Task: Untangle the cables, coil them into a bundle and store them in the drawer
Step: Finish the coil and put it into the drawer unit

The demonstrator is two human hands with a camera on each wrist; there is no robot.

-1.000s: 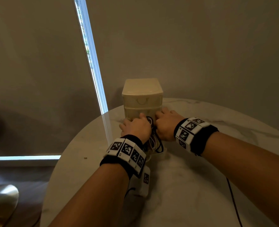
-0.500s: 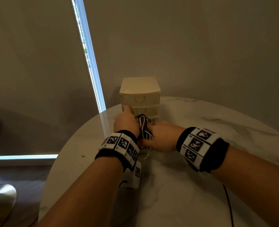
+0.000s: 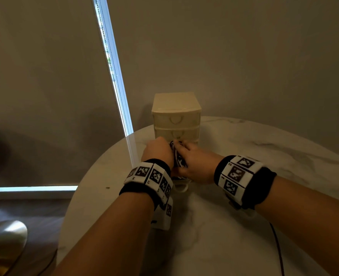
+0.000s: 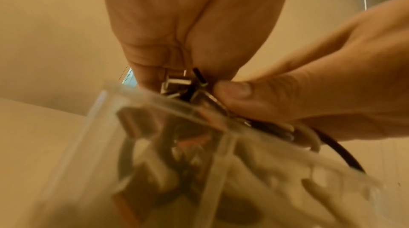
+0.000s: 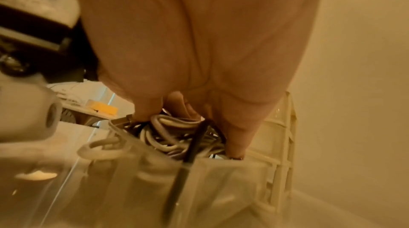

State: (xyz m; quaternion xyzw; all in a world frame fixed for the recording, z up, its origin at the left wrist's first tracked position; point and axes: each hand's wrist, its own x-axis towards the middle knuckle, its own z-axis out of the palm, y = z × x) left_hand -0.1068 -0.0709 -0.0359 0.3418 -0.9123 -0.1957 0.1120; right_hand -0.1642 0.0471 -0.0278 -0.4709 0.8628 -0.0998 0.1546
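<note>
A bundle of black and white cables [image 3: 177,159] sits in the pulled-out bottom drawer [image 3: 181,187] of a small cream drawer unit [image 3: 176,114]. My left hand [image 3: 160,149] grips the bundle from the left, its fingers curled over the metal connectors [image 4: 180,83]. From the right, my right hand [image 3: 191,156] pinches the bundle, thumb [image 4: 234,90] against the plugs. In the right wrist view its fingers [image 5: 146,109] push down into the coiled cables [image 5: 175,137] inside the clear drawer wall [image 5: 221,179]. One black cable [image 5: 194,144] hangs over the drawer's front rim.
The unit stands at the back of a round white marble table [image 3: 254,156], close to the wall and a blind with a bright gap [image 3: 113,66]. A thin black wire [image 3: 278,246] runs off the table's near right. A metallic round object [image 3: 3,242] sits low at the left.
Both hands have drawn closer together around the bundle over the open drawer. The right hand has turned sideways against the cables, and the left hand has risen slightly toward the unit's front.
</note>
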